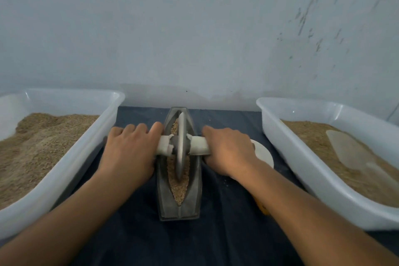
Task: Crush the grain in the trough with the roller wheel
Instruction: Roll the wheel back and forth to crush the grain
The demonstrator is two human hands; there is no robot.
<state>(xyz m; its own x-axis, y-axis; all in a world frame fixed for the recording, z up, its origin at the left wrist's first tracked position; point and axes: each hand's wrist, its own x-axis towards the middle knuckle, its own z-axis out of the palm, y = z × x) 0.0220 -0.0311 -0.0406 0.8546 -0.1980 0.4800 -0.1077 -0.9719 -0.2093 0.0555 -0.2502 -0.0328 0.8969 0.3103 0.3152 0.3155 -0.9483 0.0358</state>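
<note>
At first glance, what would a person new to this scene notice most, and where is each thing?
In the middle, both hands, the left hand and the right hand, grip the pale handles of the roller wheel, which stands upright in the narrow metal trough full of grain. On each side sits a large white tub of grain, the left tub and the right tub; a pale scoop lies in the right one.

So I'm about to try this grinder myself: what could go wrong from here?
Grain lies heaped near the trough rim, so a hard stroke of the roller wheel may spill it onto the cloth. The left hand and right hand grip close to the wheel; fingers could get pinched.
</note>
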